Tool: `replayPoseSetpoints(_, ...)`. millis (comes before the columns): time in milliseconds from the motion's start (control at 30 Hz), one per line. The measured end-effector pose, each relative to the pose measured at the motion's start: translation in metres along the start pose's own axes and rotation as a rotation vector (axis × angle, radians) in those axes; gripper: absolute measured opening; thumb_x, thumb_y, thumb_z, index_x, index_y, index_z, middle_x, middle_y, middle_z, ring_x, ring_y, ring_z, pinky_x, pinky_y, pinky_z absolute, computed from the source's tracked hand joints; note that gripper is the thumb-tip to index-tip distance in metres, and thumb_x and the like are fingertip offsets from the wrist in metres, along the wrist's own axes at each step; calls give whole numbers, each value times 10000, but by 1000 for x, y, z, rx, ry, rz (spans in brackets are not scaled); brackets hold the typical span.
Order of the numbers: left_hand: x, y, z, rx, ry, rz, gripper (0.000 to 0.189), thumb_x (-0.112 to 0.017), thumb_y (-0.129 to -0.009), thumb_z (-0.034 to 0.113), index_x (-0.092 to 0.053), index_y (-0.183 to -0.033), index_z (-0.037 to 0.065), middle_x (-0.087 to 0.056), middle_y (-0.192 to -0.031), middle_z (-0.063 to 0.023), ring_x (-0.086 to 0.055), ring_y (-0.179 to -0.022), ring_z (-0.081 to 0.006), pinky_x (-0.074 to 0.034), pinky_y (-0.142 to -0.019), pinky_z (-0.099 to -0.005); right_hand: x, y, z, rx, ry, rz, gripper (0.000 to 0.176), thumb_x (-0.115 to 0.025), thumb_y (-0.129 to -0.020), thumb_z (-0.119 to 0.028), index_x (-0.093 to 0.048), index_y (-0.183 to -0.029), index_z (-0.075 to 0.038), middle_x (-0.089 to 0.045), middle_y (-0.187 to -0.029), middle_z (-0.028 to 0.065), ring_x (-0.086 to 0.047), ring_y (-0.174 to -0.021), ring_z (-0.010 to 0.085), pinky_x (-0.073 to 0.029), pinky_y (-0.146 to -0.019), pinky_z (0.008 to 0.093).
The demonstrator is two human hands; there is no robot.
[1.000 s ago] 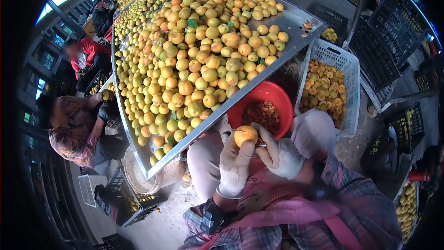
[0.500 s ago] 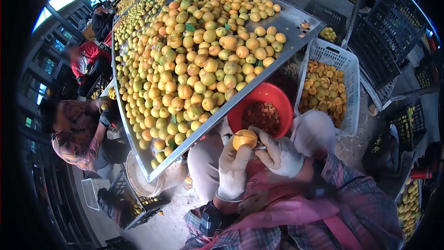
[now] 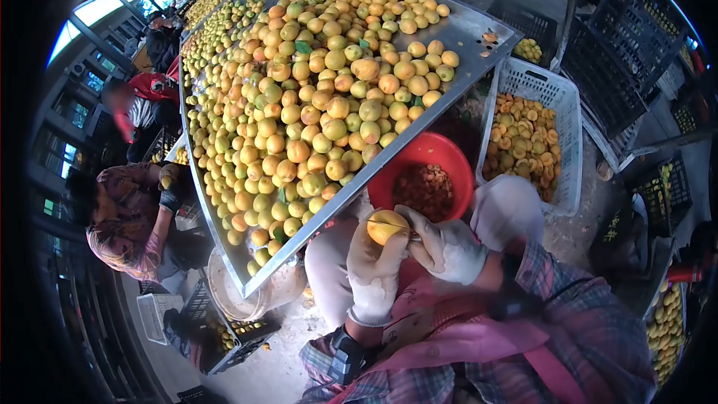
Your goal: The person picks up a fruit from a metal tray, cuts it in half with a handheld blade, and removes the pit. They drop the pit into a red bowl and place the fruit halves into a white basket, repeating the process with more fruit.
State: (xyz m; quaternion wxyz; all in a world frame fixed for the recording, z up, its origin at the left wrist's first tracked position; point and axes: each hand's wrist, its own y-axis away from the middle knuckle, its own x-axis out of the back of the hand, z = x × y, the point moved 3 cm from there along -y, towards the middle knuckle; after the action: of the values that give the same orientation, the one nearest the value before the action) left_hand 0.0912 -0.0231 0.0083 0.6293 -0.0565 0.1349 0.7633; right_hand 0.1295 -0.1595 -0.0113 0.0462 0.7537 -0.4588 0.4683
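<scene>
My left hand (image 3: 372,273), in a pale work glove, grips a yellow-orange apricot (image 3: 384,230) between thumb and fingers above my lap. A thin dark line crosses the fruit's upper side. My right hand (image 3: 449,248), gloved too, is closed close beside the apricot. Between its fingers is the end of a small knife (image 3: 414,236), mostly hidden. Just beyond both hands sits a red bowl (image 3: 465,179) with brownish apricot pits (image 3: 424,188) in it. A large heap of whole apricots (image 3: 299,112) covers the metal table (image 3: 473,45) in front of me.
A white crate (image 3: 572,131) of opened apricots stands right of the bowl. Under the table's near corner is a pale bucket (image 3: 258,298). A co-worker (image 3: 131,217) sits at the left. Black crates (image 3: 606,86) lean at the right, beside a metal post.
Both hands have shifted slightly to the left, and the apricot has turned a little in my left hand. My right hand stays beside it.
</scene>
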Motion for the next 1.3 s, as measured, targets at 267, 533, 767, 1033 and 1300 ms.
replayPoseSetpoints(267, -2, -2, 5, -91, -41, -50, 342, -626, -906, 89, -504, -1200, -34, -600, -1031, -80, -602, -874, -127, -510, -762, -241, -12, 2, 2, 149, 168, 145, 639, -581, -894, -300, -347, -1400, 15, -641, -756, 109, -574, -467, 239, -449, -446, 368)
replayPoseSetpoints(533, 12, -9, -27, 70, -48, -60, 324, -607, -933, 168, -516, -1176, -27, -617, -992, -56, -601, -895, -123, -485, -814, -252, -24, -2, 16, -75, -540, -113, 668, -571, -891, -176, -243, -1468, -103, -675, -930, 158, -681, -733, 316, -546, -675, 393)
replayPoseSetpoints(767, 12, -5, -36, 61, -229, -104, 455, -655, -929, 291, -473, -1239, 13, -598, -987, -27, -555, -795, -79, -460, -660, -214, -27, 1, 22, 28, -657, -80, 733, -618, -851, -115, -246, -1482, -133, -587, -1217, 173, -640, -1065, 293, -498, -898, 355)
replayPoseSetpoints(1033, 7, 1, -32, 35, -260, -170, 349, -626, -910, 208, -504, -1152, -13, -610, -1010, -66, -599, -909, -137, -495, -819, -268, -7, -3, 12, -387, -1022, -520, 731, -644, -802, -59, -324, -1444, -195, -603, -801, 62, -553, -479, 108, -455, -427, 245)
replayPoseSetpoints(1300, 3, 14, -19, -97, -365, -155, 261, -647, -835, 124, -577, -1049, -8, -649, -941, -82, -627, -875, -169, -501, -807, -292, -3, 8, 11, -352, -1133, -585, 697, -681, -784, -46, -377, -1398, -176, -582, -1027, 74, -545, -485, 106, -453, -424, 233)
